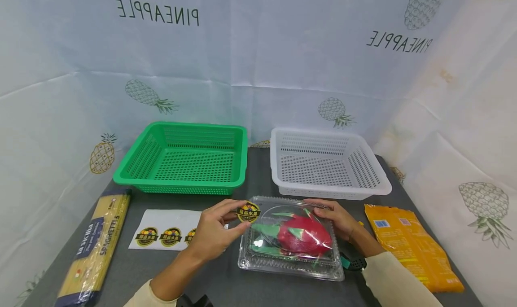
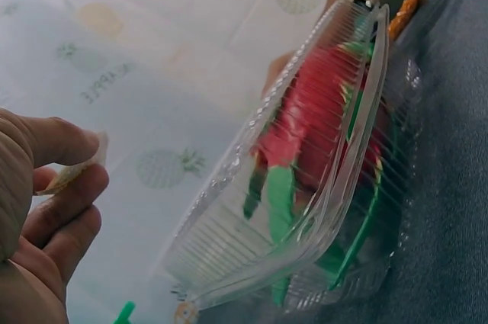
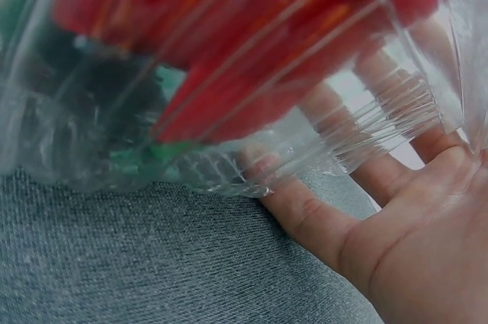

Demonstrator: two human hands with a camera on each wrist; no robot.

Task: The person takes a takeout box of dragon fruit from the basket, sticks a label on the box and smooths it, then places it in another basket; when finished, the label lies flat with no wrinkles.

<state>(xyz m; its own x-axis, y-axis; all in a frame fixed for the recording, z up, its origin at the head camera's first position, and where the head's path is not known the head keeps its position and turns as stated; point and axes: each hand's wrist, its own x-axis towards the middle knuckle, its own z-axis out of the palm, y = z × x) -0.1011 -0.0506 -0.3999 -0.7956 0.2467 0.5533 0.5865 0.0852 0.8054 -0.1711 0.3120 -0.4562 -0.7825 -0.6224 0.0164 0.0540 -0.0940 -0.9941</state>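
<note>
A clear plastic clamshell box [image 1: 291,271] sits closed on the dark table, with a red dragon fruit [image 1: 308,236] with green scales inside. My left hand [image 1: 214,233] pinches a round black-and-gold sticker [image 1: 248,212] between thumb and fingers, over the box's far left corner. Edge-on, the sticker [image 2: 75,170] shows as a thin pale piece in the left wrist view, apart from the lid. My right hand [image 1: 341,219] holds the box at its far right corner; in the right wrist view its thumb and fingers [image 3: 309,213] lie against the ribbed side.
Left of the box lies a white sticker sheet [image 1: 137,242] with several round stickers, partly behind my left hand. A spaghetti pack [image 1: 97,248] lies farther left. Behind stand a green basket [image 1: 181,184] and a white basket [image 1: 331,191]. An orange packet [image 1: 412,244] lies right.
</note>
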